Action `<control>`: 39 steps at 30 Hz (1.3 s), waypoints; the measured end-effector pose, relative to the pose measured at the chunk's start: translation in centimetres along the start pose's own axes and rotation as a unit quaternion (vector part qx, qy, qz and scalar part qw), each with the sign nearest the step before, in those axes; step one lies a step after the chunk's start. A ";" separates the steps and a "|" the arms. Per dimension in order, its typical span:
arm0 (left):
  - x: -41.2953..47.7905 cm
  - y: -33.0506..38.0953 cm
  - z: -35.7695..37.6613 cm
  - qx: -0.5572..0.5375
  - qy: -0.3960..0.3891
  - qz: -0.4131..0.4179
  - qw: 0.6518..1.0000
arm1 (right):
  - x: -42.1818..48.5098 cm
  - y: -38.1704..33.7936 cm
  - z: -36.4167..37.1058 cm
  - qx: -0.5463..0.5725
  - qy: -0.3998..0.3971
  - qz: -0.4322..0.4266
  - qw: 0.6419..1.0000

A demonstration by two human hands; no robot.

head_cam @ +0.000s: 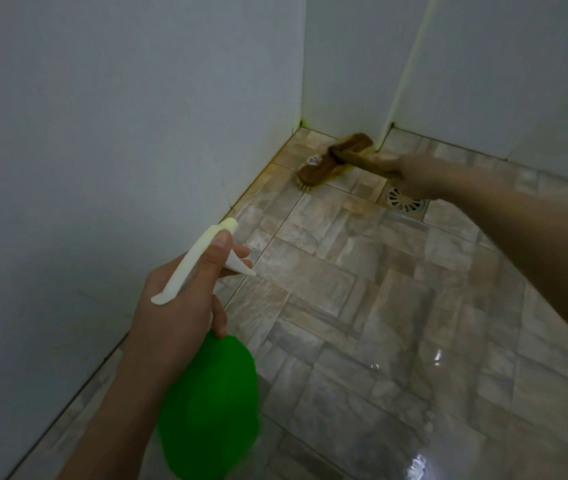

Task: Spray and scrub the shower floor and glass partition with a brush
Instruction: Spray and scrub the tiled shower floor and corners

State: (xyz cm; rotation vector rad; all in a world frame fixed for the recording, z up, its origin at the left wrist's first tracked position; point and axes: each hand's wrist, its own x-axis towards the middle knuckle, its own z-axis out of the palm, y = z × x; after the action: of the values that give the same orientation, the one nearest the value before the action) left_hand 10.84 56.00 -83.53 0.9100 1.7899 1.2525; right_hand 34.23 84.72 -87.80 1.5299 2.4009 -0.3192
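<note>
My left hand (178, 306) grips the neck of a green spray bottle (210, 407) with a cream trigger head, low in the left foreground, its nozzle aimed toward the far corner. My right hand (417, 176) reaches out and grips the wooden handle of a brown scrub brush (331, 161). The brush head is blurred and lies bristles down on the tiled shower floor (362, 306), close to the far corner. The floor tiles look wet and shiny in the near right.
A round metal floor drain (405, 199) sits just below my right hand. White walls (102, 133) enclose the left and back sides. A vertical white edge (404, 74) rises from the floor at the back right.
</note>
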 end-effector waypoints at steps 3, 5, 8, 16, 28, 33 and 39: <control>-0.3 0.1 0.3 -0.009 0.009 0.000 1.000 | -1.5 2.5 -0.5 0.020 -0.018 0.028 0.999; -0.5 0.1 0.5 -0.017 0.005 -0.005 1.000 | -4.0 4.9 -1.1 0.003 -0.047 0.077 0.996; -0.8 0.4 1.1 -0.015 -0.007 -0.010 1.000 | -6.0 5.9 -0.8 -0.009 -0.048 0.144 0.988; -1.8 0.5 2.0 -0.018 -0.016 0.011 1.000 | -7.7 2.4 1.5 0.119 0.028 0.149 0.981; -5.5 0.6 -0.8 -0.007 -0.001 0.005 1.000 | -11.4 -0.9 4.7 0.159 0.028 0.157 0.974; -7.4 -0.5 -2.1 -0.021 0.000 0.008 1.000 | -22.4 -6.0 10.8 0.124 0.020 0.148 0.981; -9.9 -0.9 -2.5 0.014 -0.035 0.009 0.999 | -18.0 -4.0 7.3 0.163 0.016 0.150 0.975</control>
State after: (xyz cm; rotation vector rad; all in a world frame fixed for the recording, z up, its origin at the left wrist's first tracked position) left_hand 13.13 46.11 -82.01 0.9760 1.7525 1.1942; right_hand 38.66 65.36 -88.22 2.0214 2.1727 -0.6495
